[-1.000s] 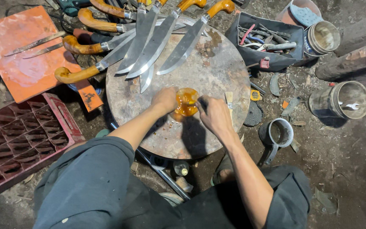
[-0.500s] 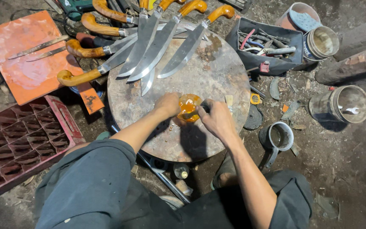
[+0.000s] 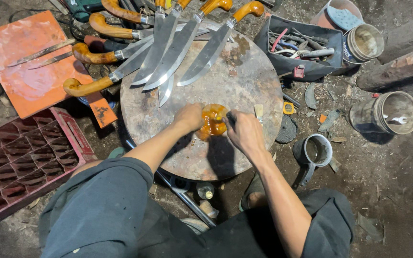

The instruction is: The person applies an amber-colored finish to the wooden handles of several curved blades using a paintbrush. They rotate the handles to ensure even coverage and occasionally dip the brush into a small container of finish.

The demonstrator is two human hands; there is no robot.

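My left hand (image 3: 189, 117) grips a curved orange wooden handle (image 3: 212, 120) held upright on a round metal work surface (image 3: 244, 81). My right hand (image 3: 244, 131) is closed around a small tool pressed against the handle's right side; the tool is mostly hidden by my fingers. Both hands meet near the front middle of the round surface.
Several finished knives with orange handles (image 3: 187, 45) lie fanned across the back of the surface. An orange board (image 3: 25, 81) with two bare blades and a red crate (image 3: 20, 153) sit left. A tool tray (image 3: 302, 52), tins (image 3: 385, 112) and a metal cup (image 3: 314, 153) stand right.
The view shifted slightly; both hands stay on the orange handle, with small working motions of the right hand.
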